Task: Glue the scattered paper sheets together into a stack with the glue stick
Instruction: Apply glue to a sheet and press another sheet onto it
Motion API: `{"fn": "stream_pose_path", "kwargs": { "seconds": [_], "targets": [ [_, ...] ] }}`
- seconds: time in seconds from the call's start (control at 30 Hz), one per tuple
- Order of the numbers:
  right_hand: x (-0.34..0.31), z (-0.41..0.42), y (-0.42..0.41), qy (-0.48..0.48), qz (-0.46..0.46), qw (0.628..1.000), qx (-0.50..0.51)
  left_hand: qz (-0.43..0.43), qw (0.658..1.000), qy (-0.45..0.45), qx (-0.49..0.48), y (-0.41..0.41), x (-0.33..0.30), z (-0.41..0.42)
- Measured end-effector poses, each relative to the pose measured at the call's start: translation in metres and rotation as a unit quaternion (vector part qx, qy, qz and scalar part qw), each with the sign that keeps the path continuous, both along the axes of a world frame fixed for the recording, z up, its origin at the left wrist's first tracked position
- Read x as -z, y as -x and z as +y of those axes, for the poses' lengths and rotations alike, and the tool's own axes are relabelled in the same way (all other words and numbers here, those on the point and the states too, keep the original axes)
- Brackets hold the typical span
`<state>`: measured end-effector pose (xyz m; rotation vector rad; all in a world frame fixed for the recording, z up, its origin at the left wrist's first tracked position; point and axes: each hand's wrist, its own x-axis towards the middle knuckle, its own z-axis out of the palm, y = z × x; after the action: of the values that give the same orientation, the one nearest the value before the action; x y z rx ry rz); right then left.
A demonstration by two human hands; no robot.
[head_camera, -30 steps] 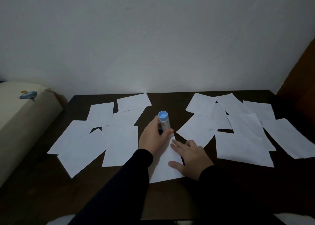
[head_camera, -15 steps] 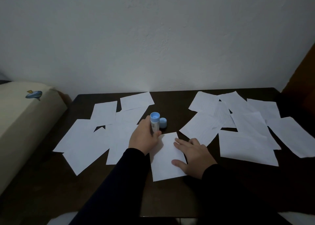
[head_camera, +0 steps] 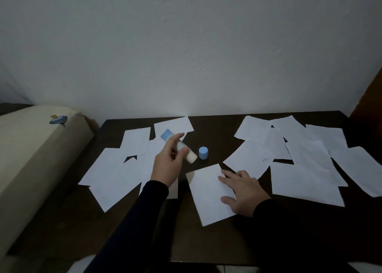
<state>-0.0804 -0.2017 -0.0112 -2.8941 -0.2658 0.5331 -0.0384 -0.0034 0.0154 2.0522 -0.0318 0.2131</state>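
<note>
Dark worktop, scattered sheets; left hand gripped uncapped glue stick, right hand pressed flat on paper sheet.

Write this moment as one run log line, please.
left hand: holds glue stick, uncapped, tilted | right hand: flat on sheet | cap: upright on table | gluing: not started

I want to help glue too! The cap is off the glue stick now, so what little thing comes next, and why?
Probably lower the glue stick in the left hand onto the sheet in front. Its bare tip points down toward that sheet, the cap stands aside on the table, and the right hand presses the sheet flat.
</note>
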Motion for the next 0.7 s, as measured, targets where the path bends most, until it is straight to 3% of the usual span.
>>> {"fn": "stream_pose_path", "kwargs": {
  "seconds": [0.1, 0.3, 0.47, 0.7],
  "targets": [
    [-0.007, -0.005, -0.002, -0.001, 0.010, 1.000, 0.008, 0.032, 0.994, 0.094, 0.040, 0.003, 0.005, 0.007],
    [-0.003, 0.004, 0.007, -0.047, -0.066, 0.994, 0.076, -0.001, 1.000, 0.014, -0.022, 0.004, 0.015, 0.006],
    [0.008, 0.019, 0.018, 0.015, -0.054, 0.997, 0.047, 0.091, 0.992, -0.046, -0.074, -0.005, 0.024, -0.001],
    [0.010, 0.012, 0.015, -0.031, -0.017, 0.999, 0.002, 0.110, 0.990, -0.023, -0.081, -0.007, 0.032, -0.010]
  ]
}}
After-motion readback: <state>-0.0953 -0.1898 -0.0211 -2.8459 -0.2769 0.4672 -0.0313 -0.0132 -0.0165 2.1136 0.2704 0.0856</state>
